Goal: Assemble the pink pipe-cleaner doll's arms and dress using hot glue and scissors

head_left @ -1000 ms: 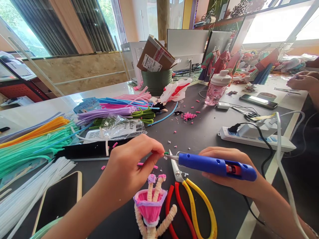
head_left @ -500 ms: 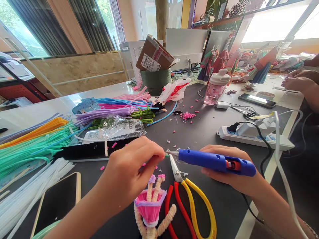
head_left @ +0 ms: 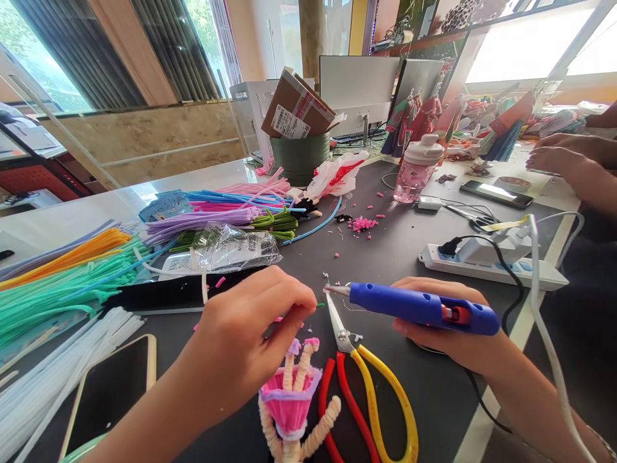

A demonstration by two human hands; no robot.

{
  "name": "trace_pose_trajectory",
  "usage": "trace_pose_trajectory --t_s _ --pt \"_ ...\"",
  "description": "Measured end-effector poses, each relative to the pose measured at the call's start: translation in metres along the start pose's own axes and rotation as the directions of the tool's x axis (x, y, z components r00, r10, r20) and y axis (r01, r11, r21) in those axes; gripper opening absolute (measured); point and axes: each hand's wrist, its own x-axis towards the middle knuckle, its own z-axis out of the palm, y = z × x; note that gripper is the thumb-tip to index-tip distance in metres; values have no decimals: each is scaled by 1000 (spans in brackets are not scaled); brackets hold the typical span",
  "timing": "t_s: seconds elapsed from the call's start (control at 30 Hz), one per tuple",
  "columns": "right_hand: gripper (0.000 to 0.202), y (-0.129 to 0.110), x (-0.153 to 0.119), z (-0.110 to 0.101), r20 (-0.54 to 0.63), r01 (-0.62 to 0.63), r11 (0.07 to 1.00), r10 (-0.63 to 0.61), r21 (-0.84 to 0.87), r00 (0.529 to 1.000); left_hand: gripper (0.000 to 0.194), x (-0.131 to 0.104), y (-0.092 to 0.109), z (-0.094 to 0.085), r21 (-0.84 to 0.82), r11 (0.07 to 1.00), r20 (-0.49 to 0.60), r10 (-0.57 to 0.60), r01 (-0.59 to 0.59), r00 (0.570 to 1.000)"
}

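Observation:
My right hand [head_left: 448, 321] is wrapped round a blue glue gun [head_left: 400, 305], whose metal nozzle points left. My left hand [head_left: 263, 321] pinches a tiny green piece [head_left: 319, 305] between thumb and fingertips, a short gap from the nozzle. Below the hands lie scissors [head_left: 343, 341] with one red and one yellow handle, blades slightly apart and pointing away. Beside them, at the bottom, is a doll-like figure of fuzzy stems with a pink skirt [head_left: 290, 402] edged in purple and beige limbs.
Bundles of coloured fuzzy stems [head_left: 72, 283] cover the left, near a phone [head_left: 110, 399]. At right are a power strip [head_left: 496, 267] with cables, a pink bottle [head_left: 418, 168] and another person's hands [head_left: 569, 154]. Pink bits [head_left: 362, 224] lie mid-table.
The glue gun in my right hand has moved slightly right, away from the green piece, widening the gap. My left hand has shifted slightly left. The other person's hands have moved left.

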Motion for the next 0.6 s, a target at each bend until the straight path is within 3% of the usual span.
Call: trace_pose_trajectory --t_s 0.27,0.5,0.6 --pt "7 -1 0 -1 -23 -8 1000 7 -21 1000 11 1 -6 -6 50 995 5 -91 91 996" --pt "8 -3 1 -2 -2 -98 995 98 14 995 10 4 -14 9 106 970 235 -240 221 942" --pt "13 1 -2 -2 -24 -169 985 170 30 985 11 3 -20 18 132 964 280 -259 231 924"
